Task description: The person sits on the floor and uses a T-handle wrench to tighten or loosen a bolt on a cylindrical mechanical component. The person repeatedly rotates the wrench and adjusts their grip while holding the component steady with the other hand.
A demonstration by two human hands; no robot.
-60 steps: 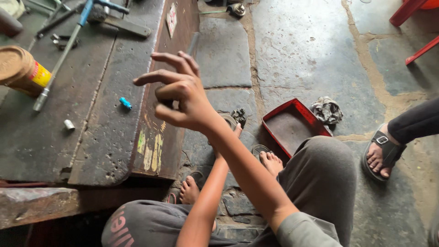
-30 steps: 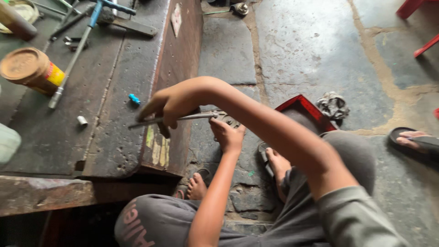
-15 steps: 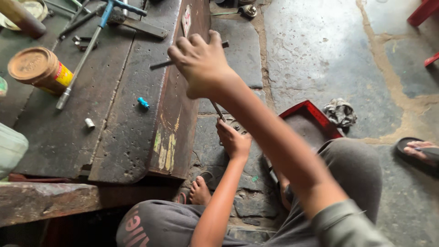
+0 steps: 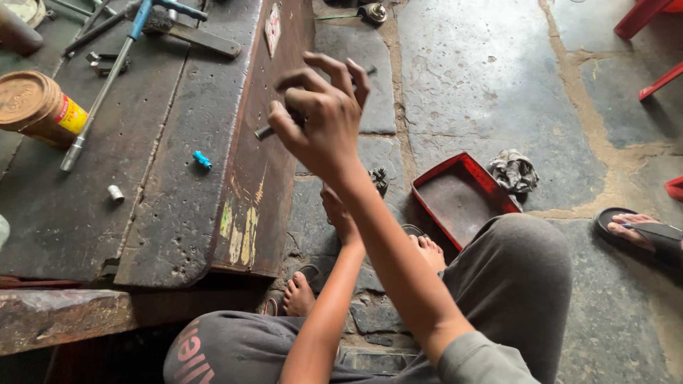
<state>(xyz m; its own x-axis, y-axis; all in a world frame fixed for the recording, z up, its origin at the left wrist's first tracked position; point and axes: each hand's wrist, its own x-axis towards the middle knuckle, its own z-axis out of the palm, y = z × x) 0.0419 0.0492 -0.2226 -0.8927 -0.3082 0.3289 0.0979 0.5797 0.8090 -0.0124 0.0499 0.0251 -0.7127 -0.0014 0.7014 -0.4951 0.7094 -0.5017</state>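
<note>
One thin metal rod (image 4: pixel 267 131) is gripped in the closed fingers of the right hand (image 4: pixel 321 117) — raised beside the dark workbench (image 4: pixel 178 199) edge. The left hand (image 4: pixel 340 210) is held lower, near the bench's side above the floor; its fingers are mostly hidden — whether open or closed cannot be told.

Place: small repair workshop, floor-level | Bench: scarred dark metal-topped workbench (image 4: pixel 85 213) at left | Tools: blue-handled T-wrench (image 4: pixel 107 71), loose socket (image 4: pixel 115 193), grease tin (image 4: pixel 35 107) | Floor: cracked stone slabs (image 4: pixel 484 85), red metal parts tray (image 4: pixel 462 195), oily rag (image 4: pixel 514 171) at right
</note>
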